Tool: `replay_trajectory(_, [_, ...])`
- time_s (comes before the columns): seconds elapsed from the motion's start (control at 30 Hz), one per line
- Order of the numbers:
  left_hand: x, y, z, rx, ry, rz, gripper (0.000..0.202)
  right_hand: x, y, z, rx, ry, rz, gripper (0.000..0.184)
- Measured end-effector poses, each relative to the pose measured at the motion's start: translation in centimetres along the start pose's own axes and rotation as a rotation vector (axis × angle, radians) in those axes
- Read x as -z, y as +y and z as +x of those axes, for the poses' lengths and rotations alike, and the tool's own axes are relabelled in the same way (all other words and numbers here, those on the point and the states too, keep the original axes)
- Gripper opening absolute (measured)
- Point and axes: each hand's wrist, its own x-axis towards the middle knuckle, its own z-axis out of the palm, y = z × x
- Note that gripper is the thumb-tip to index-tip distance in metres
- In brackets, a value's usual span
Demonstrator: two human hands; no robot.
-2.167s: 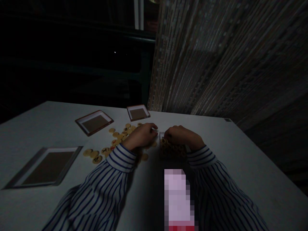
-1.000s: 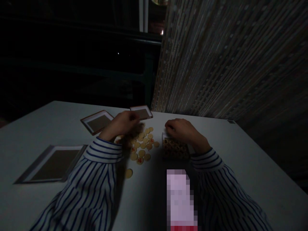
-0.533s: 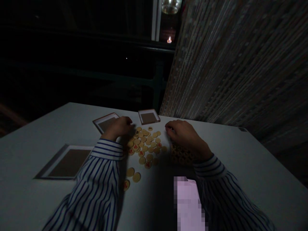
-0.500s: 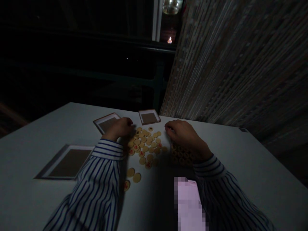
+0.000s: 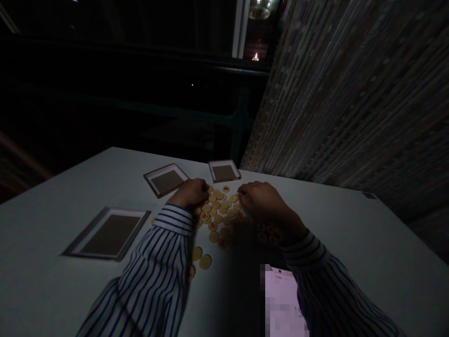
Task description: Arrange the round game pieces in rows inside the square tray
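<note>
A loose pile of round wooden Chinese chess pieces [image 5: 218,218], some with red characters and many blank side up, lies mid-table. My left hand [image 5: 191,192] is closed at the pile's upper left edge, its fingertips among the pieces; what they pinch is hidden. On the right edge, my right hand [image 5: 263,199] has its thumb and fingers curled down by the pieces. I cannot make out what it holds. Under my right wrist sit neat rows of pieces [image 5: 269,233], partly covered and in shadow. Two blank pieces and one red-marked piece [image 5: 191,272] lie nearer me.
Three shallow box parts lie on the white table [image 5: 351,252]: one open tray [image 5: 115,231] at left, another tray [image 5: 166,180] behind my left hand, a smaller one [image 5: 224,171] at the back. A lit phone [image 5: 284,304] is by my right forearm. A string curtain [image 5: 336,93] hangs behind.
My left hand has come down to the pile from just above its left side. My right hand has moved left, closer to the pile's edge. The view has shifted slightly.
</note>
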Motion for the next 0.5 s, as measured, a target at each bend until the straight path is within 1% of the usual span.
replay_trajectory(0.1, [-0.10,0.31,0.06,-0.016,-0.013,0.020,0.022,0.04,-0.09,-0.02,0.004,0.002,0.000,0.029])
replay_trajectory(0.27, [-0.06,0.60,-0.05,-0.006,-0.017,0.052,0.027,0.05,-0.19,-0.13,0.004,0.015,0.006,0.030])
replay_trajectory(0.37, [-0.02,0.76,-0.19,-0.015,-0.006,0.082,0.027,0.03,-0.15,-0.13,0.006,0.016,0.009,0.030])
replay_trajectory(0.5, [0.01,0.77,-0.23,0.020,0.007,0.108,0.027,0.08,-0.10,-0.21,-0.004,0.013,0.020,0.030])
